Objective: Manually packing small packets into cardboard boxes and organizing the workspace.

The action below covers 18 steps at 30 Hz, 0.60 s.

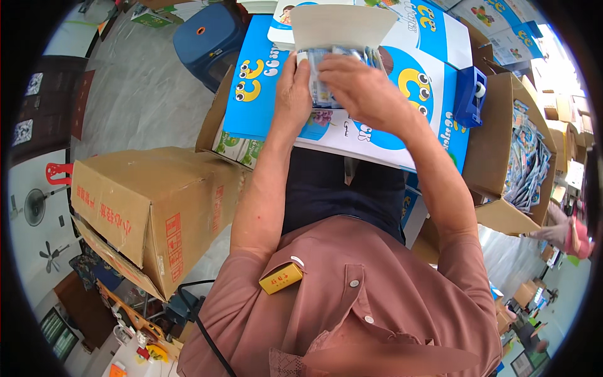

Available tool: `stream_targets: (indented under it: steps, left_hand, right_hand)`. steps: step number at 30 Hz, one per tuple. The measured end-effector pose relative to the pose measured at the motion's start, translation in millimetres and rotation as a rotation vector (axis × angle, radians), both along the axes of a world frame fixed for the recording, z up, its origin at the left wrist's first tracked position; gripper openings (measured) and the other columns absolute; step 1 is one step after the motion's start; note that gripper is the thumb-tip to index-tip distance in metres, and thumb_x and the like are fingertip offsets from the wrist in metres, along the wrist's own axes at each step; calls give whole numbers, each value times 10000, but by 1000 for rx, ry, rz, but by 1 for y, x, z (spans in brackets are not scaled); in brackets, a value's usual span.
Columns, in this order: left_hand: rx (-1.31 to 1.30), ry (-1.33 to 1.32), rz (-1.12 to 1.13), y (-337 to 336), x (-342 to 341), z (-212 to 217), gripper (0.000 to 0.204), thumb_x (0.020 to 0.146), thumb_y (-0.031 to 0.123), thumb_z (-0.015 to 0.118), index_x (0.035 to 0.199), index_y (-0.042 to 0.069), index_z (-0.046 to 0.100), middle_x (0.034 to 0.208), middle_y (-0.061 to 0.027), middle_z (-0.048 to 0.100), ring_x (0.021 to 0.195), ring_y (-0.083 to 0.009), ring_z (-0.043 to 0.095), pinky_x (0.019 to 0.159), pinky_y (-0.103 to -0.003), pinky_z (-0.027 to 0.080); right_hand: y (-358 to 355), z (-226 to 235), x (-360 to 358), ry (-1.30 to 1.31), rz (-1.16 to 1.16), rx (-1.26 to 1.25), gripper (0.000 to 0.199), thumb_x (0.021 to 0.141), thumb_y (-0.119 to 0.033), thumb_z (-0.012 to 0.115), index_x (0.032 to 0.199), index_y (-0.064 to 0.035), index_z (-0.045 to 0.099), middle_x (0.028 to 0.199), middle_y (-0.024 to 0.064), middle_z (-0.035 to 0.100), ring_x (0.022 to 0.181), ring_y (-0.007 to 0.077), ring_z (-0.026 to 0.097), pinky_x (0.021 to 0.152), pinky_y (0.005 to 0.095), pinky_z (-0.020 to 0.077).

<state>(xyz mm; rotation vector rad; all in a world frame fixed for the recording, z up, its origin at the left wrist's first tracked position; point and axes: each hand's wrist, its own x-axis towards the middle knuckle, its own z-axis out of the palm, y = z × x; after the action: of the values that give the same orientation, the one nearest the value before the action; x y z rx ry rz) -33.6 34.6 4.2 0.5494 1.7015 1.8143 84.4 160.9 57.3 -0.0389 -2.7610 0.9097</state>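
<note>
A small white carton (342,22) has its lid flap raised, and inside it stands a row of thin blue-and-white sachets (323,94). My left hand (293,94) is closed round the carton's left side, with the thumb at its edge. Over the sachets lies my right hand (364,88), slightly blurred, its fingers stretched out and apart across their tops. I cannot make out any sachet gripped in it. Beneath the carton are blue-and-white printed cardboard sheets (257,113) with yellow cartoon figures, forming the work surface.
A blue tape dispenser (470,97) stands at the right edge of the work surface. Beyond it, an open cardboard box (493,135) holds many loose sachets (526,157). A large brown carton (144,201) is at left, and a blue plastic stool (207,44) farther off.
</note>
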Motion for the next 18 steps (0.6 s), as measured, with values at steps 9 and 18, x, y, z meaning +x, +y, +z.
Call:
stream_targets:
  steps: [9, 18]
  left_hand:
    - [7, -104, 29, 2, -1, 4, 442, 1088, 248, 407, 1383, -60, 522, 1278, -186, 643, 1133, -223, 617, 980, -371, 481]
    - [-165, 311, 206, 9, 14, 5, 442, 1061, 237, 491, 1373, -72, 533, 1262, -234, 640, 1092, -336, 636, 1006, -423, 471]
  right_hand:
    - [-10, 4, 10, 189, 112, 8, 207, 940, -37, 643, 1114, 58, 703, 1269, 160, 691, 1237, 312, 630, 1069, 413, 490]
    - [0, -30, 47, 452, -889, -498, 132, 917, -125, 792, 956, -21, 720, 662, -6, 600, 574, 22, 497, 510, 215, 405]
